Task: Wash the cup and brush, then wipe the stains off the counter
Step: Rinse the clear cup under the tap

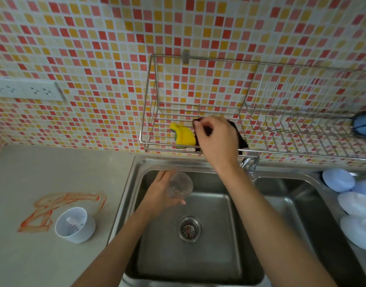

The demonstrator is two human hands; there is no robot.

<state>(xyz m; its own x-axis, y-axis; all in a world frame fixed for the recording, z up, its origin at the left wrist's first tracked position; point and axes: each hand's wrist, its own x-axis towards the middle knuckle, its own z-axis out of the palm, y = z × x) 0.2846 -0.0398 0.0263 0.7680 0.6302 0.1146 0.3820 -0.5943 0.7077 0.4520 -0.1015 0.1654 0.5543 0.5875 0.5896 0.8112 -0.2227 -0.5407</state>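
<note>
My left hand (160,190) holds a clear plastic cup (180,187) tilted over the left sink basin (219,235). My right hand (217,139) reaches up into the wire wall rack (155,129) and pinches a dark cloth (241,137) that lies there. A yellow sponge (183,134) sits in the rack just left of that hand. Orange stains (51,208) streak the grey counter (64,168) left of the sink. A white cup (75,224) stands beside the stains with a small brush-like item inside, hard to make out.
The faucet (250,162) sits behind my right forearm between the two basins. Light blue and white lids or dishes (351,204) are stacked at the right sink edge. A blue round object (364,124) hangs at the rack's right end. Wall sockets (26,89) are at upper left.
</note>
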